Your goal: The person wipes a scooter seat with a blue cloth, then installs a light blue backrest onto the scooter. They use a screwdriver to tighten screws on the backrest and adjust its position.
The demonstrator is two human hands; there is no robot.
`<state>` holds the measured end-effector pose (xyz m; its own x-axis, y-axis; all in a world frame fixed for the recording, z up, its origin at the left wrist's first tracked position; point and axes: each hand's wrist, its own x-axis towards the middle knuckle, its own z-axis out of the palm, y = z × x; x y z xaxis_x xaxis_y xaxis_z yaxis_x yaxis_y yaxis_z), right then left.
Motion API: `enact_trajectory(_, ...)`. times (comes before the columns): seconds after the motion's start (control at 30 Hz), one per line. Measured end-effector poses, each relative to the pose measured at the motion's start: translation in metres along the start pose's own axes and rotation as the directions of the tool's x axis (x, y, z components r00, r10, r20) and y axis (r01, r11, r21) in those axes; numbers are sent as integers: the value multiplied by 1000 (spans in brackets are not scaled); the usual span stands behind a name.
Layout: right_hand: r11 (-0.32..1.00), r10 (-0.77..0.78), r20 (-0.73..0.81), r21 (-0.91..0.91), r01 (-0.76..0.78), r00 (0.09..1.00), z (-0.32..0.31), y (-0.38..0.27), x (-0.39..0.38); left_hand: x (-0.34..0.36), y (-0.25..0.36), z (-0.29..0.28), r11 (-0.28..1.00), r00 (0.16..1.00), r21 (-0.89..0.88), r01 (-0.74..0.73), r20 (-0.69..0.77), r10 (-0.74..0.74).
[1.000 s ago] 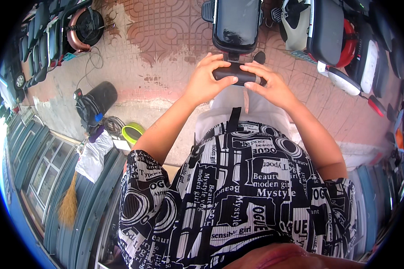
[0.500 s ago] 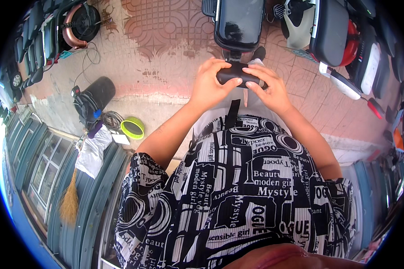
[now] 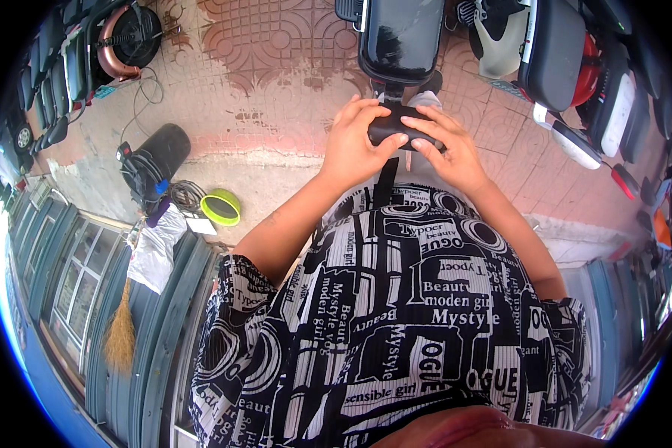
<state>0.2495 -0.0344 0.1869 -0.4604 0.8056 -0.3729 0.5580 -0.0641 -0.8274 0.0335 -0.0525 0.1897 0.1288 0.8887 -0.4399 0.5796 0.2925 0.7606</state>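
Note:
Both my hands are on a small black rounded object point(image 3: 393, 125), smooth and pad-like; its exact kind does not show. My left hand point(image 3: 357, 142) grips its left end, with fingers on the far edge and thumb on the near side. At the other end my right hand point(image 3: 449, 143) has its fingers over the top and its thumb at the near edge. Just beyond it is the rear of a scooter with a glossy black seat point(image 3: 398, 45). A short dark part point(image 3: 393, 92) lies between seat and object; whether they are joined, I cannot tell.
Parked scooters line the right, including a dark seat point(image 3: 556, 63), and the far left, including a copper-coloured wheel guard point(image 3: 112, 48). At left stand a black cylindrical bin point(image 3: 168, 149), a lime-green basin point(image 3: 221, 207), a white bag point(image 3: 157, 254) and a straw broom point(image 3: 119, 340).
The black object has turned slightly between my hands, and its right end is now more covered. My left hand has shifted a little to the right.

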Motion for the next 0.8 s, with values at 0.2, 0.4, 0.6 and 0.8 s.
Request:
enact_trajectory(0.2,999,13,61,30,-14,998,-3,-6,3,-2,-4,-2,1000,1000,7,-8,4,8)
enact_trajectory(0.4,1000,20,62,-4,-20,998,-4,-6,5,2,-10,-4,975,1000,-221,8,-19,-12)
enact_trajectory(0.6,999,25,51,22,-26,998,-8,-5,9,-27,-33,41,505,912,-859,89,-134,-388)
enact_trajectory(0.8,996,27,71,79,-33,997,-4,-2,8,-50,-21,71,179,916,-984,-3,-74,-393)
